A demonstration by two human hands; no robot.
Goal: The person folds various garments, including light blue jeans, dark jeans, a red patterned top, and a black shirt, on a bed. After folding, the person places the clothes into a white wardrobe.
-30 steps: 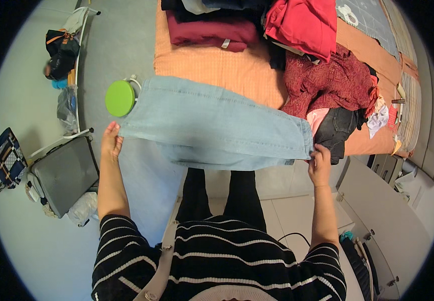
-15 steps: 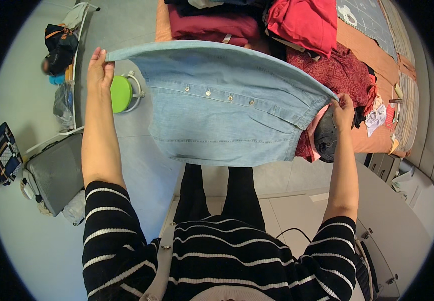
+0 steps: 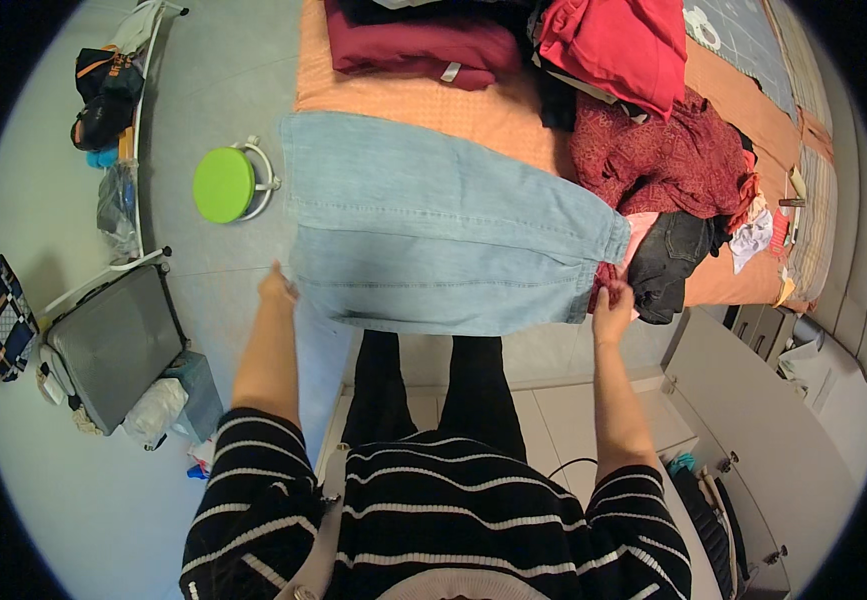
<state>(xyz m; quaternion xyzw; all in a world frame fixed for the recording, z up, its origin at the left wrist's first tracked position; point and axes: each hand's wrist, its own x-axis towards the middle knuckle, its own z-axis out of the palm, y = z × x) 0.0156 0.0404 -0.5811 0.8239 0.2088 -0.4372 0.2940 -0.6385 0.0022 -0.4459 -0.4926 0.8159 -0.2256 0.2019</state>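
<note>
A light blue denim skirt lies spread sideways across the near part of the orange bed cover, folded over lengthwise. Its gathered waistband is on the right and its wide hem on the left. My left hand is beside the hem at its near corner; blur hides whether its fingers touch the cloth. My right hand is at the near end of the waistband with fingers curled together. What they pinch, if anything, is hard to see against the red patterned cloth behind.
Beyond the skirt lie a folded maroon garment, a bright red garment and a red patterned garment. Dark grey jeans lie right of the waistband. A green stool and a grey suitcase stand left. A cabinet door hangs open at right.
The skirt's far edge has come down onto the bed, and the buttons are now covered. Both hands have left that edge and moved toward me and inward, to the near corners.
</note>
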